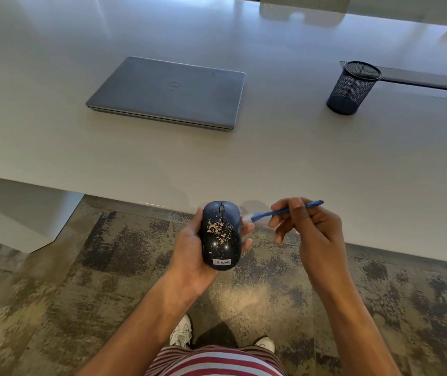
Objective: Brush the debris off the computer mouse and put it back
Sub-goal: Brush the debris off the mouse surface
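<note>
A dark blue computer mouse (221, 236) lies face up in my left hand (187, 251), held off the table's front edge above the floor. Pale tan debris is scattered over the mouse's back, thickest near its middle. My right hand (309, 232) pinches a small blue brush (285, 211) by its handle. The brush's white bristles sit at the mouse's upper right side, close to my left fingertips.
A white table (271, 158) spans the view; its front edge runs just behind the mouse. A closed grey laptop (168, 92) lies on it at centre-left. A black mesh pen cup (352, 88) stands at the right, by a cable slot. Patterned carpet lies below.
</note>
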